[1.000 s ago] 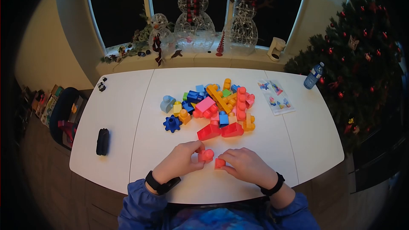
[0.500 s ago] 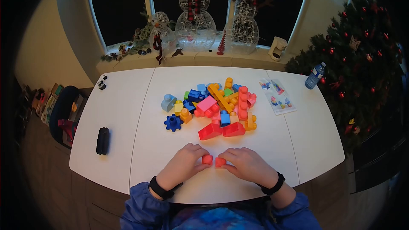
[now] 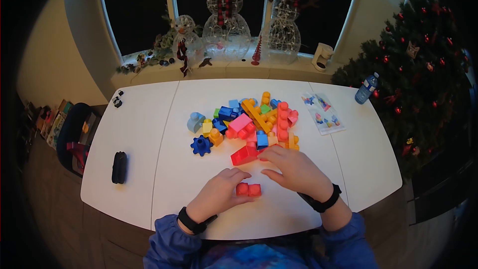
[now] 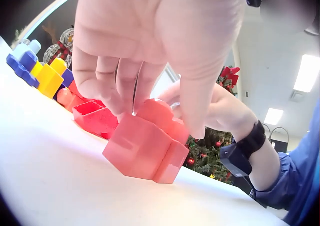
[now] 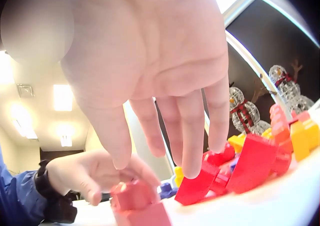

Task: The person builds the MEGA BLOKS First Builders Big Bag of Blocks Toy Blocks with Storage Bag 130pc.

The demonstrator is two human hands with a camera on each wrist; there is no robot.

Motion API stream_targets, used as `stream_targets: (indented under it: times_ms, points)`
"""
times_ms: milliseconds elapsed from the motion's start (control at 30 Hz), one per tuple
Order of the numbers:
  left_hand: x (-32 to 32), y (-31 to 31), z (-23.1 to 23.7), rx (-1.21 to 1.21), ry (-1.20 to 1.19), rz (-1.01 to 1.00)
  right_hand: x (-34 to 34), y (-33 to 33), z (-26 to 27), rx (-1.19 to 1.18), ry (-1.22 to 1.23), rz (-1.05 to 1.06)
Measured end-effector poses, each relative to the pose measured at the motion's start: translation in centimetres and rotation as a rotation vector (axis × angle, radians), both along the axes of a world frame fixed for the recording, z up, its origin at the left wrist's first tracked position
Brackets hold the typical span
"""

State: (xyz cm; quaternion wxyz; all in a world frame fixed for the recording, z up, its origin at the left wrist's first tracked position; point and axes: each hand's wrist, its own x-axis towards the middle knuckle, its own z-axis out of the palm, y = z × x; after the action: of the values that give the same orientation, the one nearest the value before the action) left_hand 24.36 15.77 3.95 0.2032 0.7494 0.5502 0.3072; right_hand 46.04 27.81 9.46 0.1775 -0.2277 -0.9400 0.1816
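The left hand (image 3: pixel 214 194) arches loosely, thumb and relaxed fingers around two small red building blocks (image 3: pixel 254 190) set side by side on the tabletop (image 3: pixel 179 169). The right hand (image 3: pixel 298 172), palm down, reaches forward with fingers extended, tips over red slanted blocks (image 3: pixel 243 156).

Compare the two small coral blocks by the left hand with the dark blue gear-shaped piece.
Color: the coral blocks are pinkish red, the gear-shaped piece dark blue.
Outline: the coral blocks are boxy with rounded studs on top; the gear-shaped piece has a toothed rim.
Place: the coral blocks are between thumb and fingers of the left hand; the gear-shaped piece lies apart from that hand.
Shared: both are plain-colored.
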Motion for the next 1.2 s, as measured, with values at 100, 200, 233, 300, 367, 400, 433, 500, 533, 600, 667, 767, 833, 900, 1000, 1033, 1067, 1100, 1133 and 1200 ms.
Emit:
stream_targets:
  times_ms: [100,200,233,300,367,400,433,500,533,600,667,767,833,900,1000,1033,1067,1100,1133,1200]
  points:
    - [0.8,0.1,0.2,-0.045,0.048,0.002,-2.4,3.9,-0.3,0.277,-0.082,0.025]
    - [1.2,0.3,0.3,-0.116,0.089,0.011,-4.8,7.1,-2.8,0.373,-0.173,0.113]
    - [1.2,0.3,0.2,-0.146,0.103,0.014,-5.5,7.3,-3.3,0.37,-0.203,0.085]
    - [1.3,0.2,0.1,-0.088,0.089,0.026,-6.4,7.8,-4.3,0.36,-0.265,0.03]
    - [1.2,0.3,-0.3,-0.052,0.068,0.02,-6.9,8.4,-5.2,0.342,-0.295,0.029]
    - [1.1,0.4,-0.6,-0.045,0.055,0.009,-7.0,8.6,-5.7,0.332,-0.311,0.028]
    - [1.0,0.5,-0.8,-0.038,0.041,-0.004,-7.2,8.8,-6.1,0.355,-0.277,0.037]
    - [0.9,0.6,-0.9,-0.028,0.04,-0.019,-7.2,9.0,-6.9,0.4,-0.212,0.053]
    - [0.9,0.6,-1.0,-0.025,0.037,-0.027,-7.3,8.9,-6.9,0.401,-0.223,0.056]
    - [0.9,0.6,-0.8,-0.041,0.023,-0.039,-7.6,8.6,-7.0,0.403,-0.244,0.062]
    - [0.9,0.6,-0.7,-0.049,0.017,-0.044,-7.9,8.6,-7.4,0.404,-0.228,0.046]
    - [0.9,0.6,-0.7,-0.042,0.015,-0.043,-7.8,8.7,-7.1,0.355,-0.227,0.033]
    - [0.8,0.5,-0.9,-0.027,0.007,-0.043,-7.4,8.9,-6.3,0.324,-0.235,0.038]
    - [0.8,0.5,-0.8,-0.024,0.006,-0.047,-6.7,8.9,-5.1,0.312,-0.246,0.053]
    - [0.9,0.6,-0.9,-0.032,0.001,-0.05,-6.1,9.0,-4.4,0.236,-0.225,0.053]
    - [0.8,0.6,-1.0,-0.036,0.001,-0.048,-5.8,9.1,-4.2,0.221,-0.169,0.044]
    - [0.9,0.6,-0.9,-0.039,-0.002,-0.045,-5.4,9.3,-4.0,0.205,-0.112,0.036]
    - [0.9,0.6,-0.9,-0.041,-0.006,-0.04,-5.0,9.4,-3.8,0.19,-0.056,0.029]
    - [0.8,0.5,-0.8,-0.045,-0.009,-0.035,-4.3,8.9,-3.1,0.111,0.032,0.001]
    - [0.6,0.6,-0.9,-0.039,0.006,-0.024,-2.4,6.9,-0.6,-0.045,0.205,-0.056]
